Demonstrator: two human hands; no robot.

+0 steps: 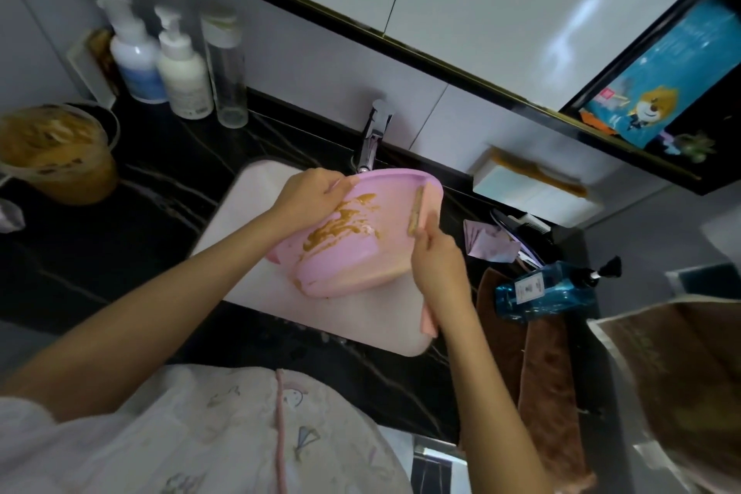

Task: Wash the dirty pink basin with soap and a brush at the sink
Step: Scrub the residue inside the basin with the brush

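- Two hands hold the pink basin [361, 257] tilted over the white sink [256, 188], its outer side turned up.
- The left hand [308, 201] grips the basin's rim on the side of the sink nearest the faucet [375, 136], fingers curled over the edge.
- The right hand [437, 261] clasps the opposite rim, toward the sink's right side, thumb pressed on it.
- Brown smears [341, 221] streak the basin's wall and rim.
- A blue pump bottle [545, 291] lies on its side right of the sink, on a brown towel [537, 373].
- Three bottles [176, 60] stand far left of the sink, behind a plastic cup [56, 156] of brown paste.
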